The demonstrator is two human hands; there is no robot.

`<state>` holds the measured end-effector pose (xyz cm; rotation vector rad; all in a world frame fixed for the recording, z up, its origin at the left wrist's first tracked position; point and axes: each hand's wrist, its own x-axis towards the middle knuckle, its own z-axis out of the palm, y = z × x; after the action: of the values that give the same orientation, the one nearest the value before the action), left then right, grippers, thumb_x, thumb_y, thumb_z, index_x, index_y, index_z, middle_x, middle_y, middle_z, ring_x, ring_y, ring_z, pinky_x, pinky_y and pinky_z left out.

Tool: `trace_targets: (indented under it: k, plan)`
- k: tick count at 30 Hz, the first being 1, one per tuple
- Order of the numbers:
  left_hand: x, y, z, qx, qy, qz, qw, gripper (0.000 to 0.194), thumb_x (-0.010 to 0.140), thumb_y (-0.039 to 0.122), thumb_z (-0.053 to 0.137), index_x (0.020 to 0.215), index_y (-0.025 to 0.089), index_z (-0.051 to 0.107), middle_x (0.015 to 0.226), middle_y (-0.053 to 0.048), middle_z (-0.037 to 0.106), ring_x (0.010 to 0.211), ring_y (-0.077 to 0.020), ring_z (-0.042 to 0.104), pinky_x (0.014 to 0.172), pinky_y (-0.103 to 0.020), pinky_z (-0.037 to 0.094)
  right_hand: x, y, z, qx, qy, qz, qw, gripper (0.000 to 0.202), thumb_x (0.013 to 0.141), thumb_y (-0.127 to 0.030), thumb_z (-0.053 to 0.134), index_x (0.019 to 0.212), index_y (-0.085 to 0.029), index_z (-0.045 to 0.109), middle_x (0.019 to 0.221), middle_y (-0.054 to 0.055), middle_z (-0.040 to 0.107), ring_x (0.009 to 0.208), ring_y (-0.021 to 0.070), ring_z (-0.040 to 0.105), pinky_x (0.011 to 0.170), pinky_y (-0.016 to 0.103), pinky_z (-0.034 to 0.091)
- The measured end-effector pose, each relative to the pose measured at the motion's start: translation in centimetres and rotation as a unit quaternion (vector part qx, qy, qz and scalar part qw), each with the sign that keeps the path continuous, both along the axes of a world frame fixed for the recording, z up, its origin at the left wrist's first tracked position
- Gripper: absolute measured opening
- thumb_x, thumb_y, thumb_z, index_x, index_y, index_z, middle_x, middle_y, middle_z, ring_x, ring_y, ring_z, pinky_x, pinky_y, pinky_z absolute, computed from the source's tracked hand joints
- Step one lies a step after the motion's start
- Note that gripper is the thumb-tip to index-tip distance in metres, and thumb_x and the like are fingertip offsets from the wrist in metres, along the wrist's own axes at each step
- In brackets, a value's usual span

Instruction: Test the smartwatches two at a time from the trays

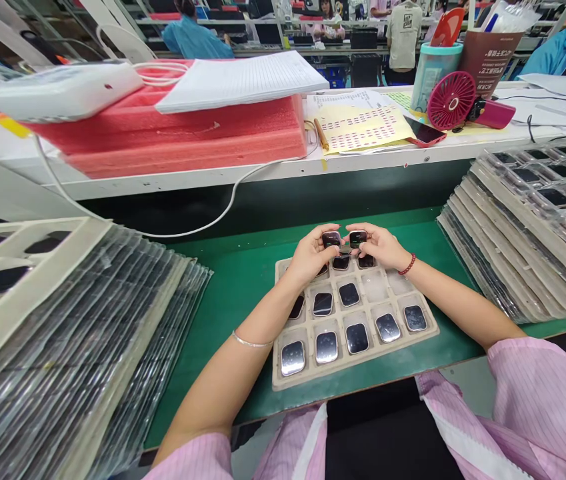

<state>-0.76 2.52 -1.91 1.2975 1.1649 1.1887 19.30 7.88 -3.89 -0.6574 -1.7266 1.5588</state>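
Observation:
Over the back row of a pale tray (pixel 357 310), my left hand (pixel 310 255) pinches a dark square watch face (pixel 331 239). Close beside it on the right, my right hand (pixel 381 247) holds another dark square watch face (pixel 358 239). Both pieces are raised above the tray and look slightly apart. Several similar dark, rounded-square pieces lie in the tray's compartments, including one at the front left (pixel 293 358) and one at the front right (pixel 415 318). Two compartments left of my right wrist hold no piece. My fingers partly hide the back row.
Stacked clear trays stand on the green table (pixel 233 320), one stack (pixel 113 333) at left and another (pixel 523 240) at right. A white shelf (pixel 273 172) behind bears red foam (pixel 187 143), papers and a small pink fan (pixel 451 100). A white cable (pixel 233 200) hangs down.

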Motion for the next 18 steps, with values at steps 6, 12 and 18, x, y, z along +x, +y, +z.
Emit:
trace_targets:
  k: [6, 12, 18]
  plan:
    - [0.00, 0.13, -0.13, 0.005, -0.005, 0.000, 1.000, 0.059, 0.068, 0.023, 0.070, 0.125, 0.017, 0.059, 0.095, -0.006, 0.071, 0.071, -0.0149, 0.065, 0.064, -0.026, 0.049, -0.06, -0.02, -0.16, 0.003, 0.002, -0.006, 1.000, 0.050, 0.076, -0.013, 0.057, 0.126, -0.018, 0.056, 0.117, 0.008, 0.071, 0.080, 0.0138, 0.072, 0.070, 0.026, 0.061]
    - [-0.01, 0.21, -0.26, 0.002, -0.016, -0.007, 1.000, 0.065, 0.067, 0.023, 0.072, 0.129, 0.017, 0.054, 0.096, -0.005, 0.071, 0.075, -0.0154, 0.065, 0.070, -0.027, 0.050, -0.08, 0.00, -0.26, 0.006, 0.011, -0.010, 1.000, 0.050, 0.076, -0.013, 0.057, 0.125, -0.018, 0.054, 0.116, 0.008, 0.070, 0.080, 0.0131, 0.072, 0.070, 0.025, 0.060]
    - [0.02, 0.27, -0.32, 0.001, -0.013, 0.001, 1.000, 0.059, 0.064, 0.017, 0.069, 0.122, 0.017, 0.057, 0.098, -0.006, 0.072, 0.080, -0.0166, 0.066, 0.069, -0.026, 0.051, -0.11, -0.13, -0.17, 0.021, 0.007, -0.009, 1.000, 0.053, 0.073, -0.010, 0.056, 0.125, -0.019, 0.054, 0.117, 0.008, 0.069, 0.084, 0.0141, 0.071, 0.073, 0.026, 0.060]
